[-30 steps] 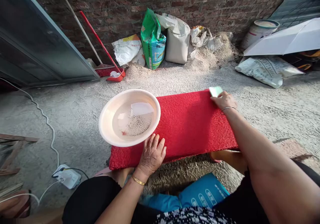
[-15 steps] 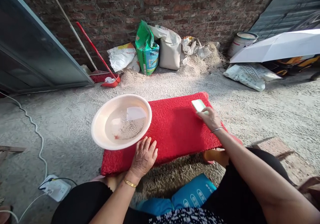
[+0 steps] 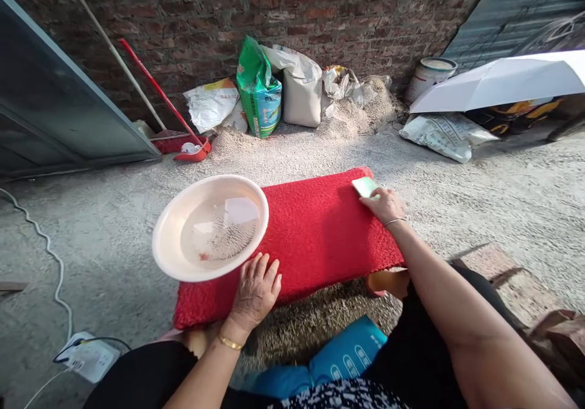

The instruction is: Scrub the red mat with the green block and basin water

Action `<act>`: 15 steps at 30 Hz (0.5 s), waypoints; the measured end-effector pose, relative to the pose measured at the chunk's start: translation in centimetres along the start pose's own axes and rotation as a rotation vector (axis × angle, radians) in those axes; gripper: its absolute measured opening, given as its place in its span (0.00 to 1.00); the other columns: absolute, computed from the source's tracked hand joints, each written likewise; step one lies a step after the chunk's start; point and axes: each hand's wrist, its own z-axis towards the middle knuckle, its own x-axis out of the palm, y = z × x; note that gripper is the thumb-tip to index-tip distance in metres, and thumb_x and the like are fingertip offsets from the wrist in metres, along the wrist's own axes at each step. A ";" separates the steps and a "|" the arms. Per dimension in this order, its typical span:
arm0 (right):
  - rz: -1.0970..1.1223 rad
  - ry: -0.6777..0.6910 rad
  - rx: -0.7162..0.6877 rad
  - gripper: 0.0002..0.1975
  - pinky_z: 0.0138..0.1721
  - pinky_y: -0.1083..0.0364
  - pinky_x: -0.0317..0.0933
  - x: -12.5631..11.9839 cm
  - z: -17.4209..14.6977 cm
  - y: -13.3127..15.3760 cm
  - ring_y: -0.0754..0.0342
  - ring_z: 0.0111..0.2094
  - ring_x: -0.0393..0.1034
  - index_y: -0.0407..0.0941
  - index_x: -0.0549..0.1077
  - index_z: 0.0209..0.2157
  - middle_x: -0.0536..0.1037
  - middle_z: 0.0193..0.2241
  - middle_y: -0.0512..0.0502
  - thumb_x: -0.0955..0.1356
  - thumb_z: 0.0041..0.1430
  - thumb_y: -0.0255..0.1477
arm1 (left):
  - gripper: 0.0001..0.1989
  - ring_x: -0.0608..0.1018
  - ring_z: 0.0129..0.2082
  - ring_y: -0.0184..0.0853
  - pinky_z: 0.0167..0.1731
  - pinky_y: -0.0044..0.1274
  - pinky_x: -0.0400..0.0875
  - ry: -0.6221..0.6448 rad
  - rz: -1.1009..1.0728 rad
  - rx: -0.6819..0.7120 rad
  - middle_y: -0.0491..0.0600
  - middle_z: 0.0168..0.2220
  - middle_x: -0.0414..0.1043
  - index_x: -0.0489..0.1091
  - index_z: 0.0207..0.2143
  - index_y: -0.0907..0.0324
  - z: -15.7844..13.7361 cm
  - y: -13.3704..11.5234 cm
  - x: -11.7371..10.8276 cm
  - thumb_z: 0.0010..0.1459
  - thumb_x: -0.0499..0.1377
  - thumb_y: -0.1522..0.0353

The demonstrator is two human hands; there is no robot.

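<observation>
A red fluffy cloth (image 3: 315, 226) covers a low bench in front of my knees. My right hand (image 3: 386, 206) grips a pale green flat block (image 3: 364, 186) over the cloth's far right part; whether it is a brush or a bar of soap I cannot tell. Its underside is hidden against the red pile. On the cloth's left end stands a cream plastic basin (image 3: 167, 247) with water and a small reddish bit in it. Close to the basin's near rim, my left hand (image 3: 256, 290) lies on the cloth's near edge, fingers stretched out and holding nothing.
A blue printed bag (image 3: 347, 351) lies below the bench. A white power strip (image 3: 94, 357) with cables is on the ground at left. Sacks (image 3: 302, 92), a red dustpan (image 3: 194, 151) and a bucket (image 3: 429, 80) stand along the brick wall. A white umbrella (image 3: 507, 83) is at right.
The view has shifted slightly to the right, so most things sit further left. My right hand has moved a little outward over the cloth with the block. My left hand stays by the basin.
</observation>
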 end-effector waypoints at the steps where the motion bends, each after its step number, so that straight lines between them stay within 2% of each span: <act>1: 0.016 -0.016 0.075 0.20 0.37 0.48 0.55 -0.6 0.5 -1.3 0.47 0.36 0.64 0.47 0.74 0.36 0.69 0.37 0.41 0.68 0.48 0.48 | 0.15 0.68 0.53 0.46 0.52 0.39 0.61 -0.002 -0.001 -0.003 0.58 0.50 0.69 0.71 0.48 0.60 0.0 0.0 0.0 0.60 0.54 0.66; 4: 0.050 -0.104 0.156 0.19 0.37 0.46 0.56 -1.8 0.7 -3.9 0.47 0.35 0.63 0.47 0.73 0.34 0.68 0.35 0.40 0.68 0.48 0.48 | 0.15 0.68 0.53 0.46 0.52 0.38 0.61 -0.011 -0.005 -0.011 0.57 0.50 0.69 0.71 0.48 0.59 0.0 0.0 0.0 0.60 0.54 0.66; 7: 0.109 -0.125 0.036 0.18 0.36 0.49 0.57 -1.3 -1.5 -3.2 0.50 0.34 0.63 0.47 0.73 0.33 0.68 0.35 0.43 0.68 0.49 0.47 | 0.15 0.69 0.53 0.46 0.52 0.39 0.61 -0.016 -0.005 -0.013 0.57 0.50 0.69 0.71 0.48 0.58 -0.1 0.0 0.0 0.60 0.54 0.66; 9: 0.134 -0.082 -0.128 0.17 0.35 0.52 0.57 0.0 -4.1 -1.2 0.52 0.33 0.64 0.49 0.73 0.34 0.68 0.36 0.45 0.68 0.50 0.47 | 0.15 0.69 0.53 0.45 0.52 0.39 0.61 -0.017 -0.002 -0.013 0.57 0.50 0.70 0.71 0.48 0.58 -0.2 0.0 0.1 0.60 0.54 0.66; 13: 0.049 0.020 -0.586 0.17 0.37 0.54 0.56 2.7 -9.5 3.4 0.53 0.35 0.64 0.49 0.73 0.36 0.69 0.37 0.46 0.67 0.53 0.48 | 0.15 0.69 0.53 0.45 0.52 0.38 0.61 -0.015 0.010 -0.007 0.57 0.49 0.70 0.71 0.48 0.58 -0.2 0.1 0.1 0.60 0.54 0.66; 15: -0.012 0.058 -0.717 0.17 0.39 0.54 0.56 3.5 -10.8 4.6 0.52 0.36 0.64 0.49 0.73 0.38 0.69 0.37 0.45 0.66 0.55 0.47 | 0.15 0.69 0.53 0.45 0.52 0.38 0.61 -0.011 0.011 -0.005 0.57 0.49 0.70 0.71 0.48 0.58 -0.2 0.1 0.1 0.60 0.54 0.66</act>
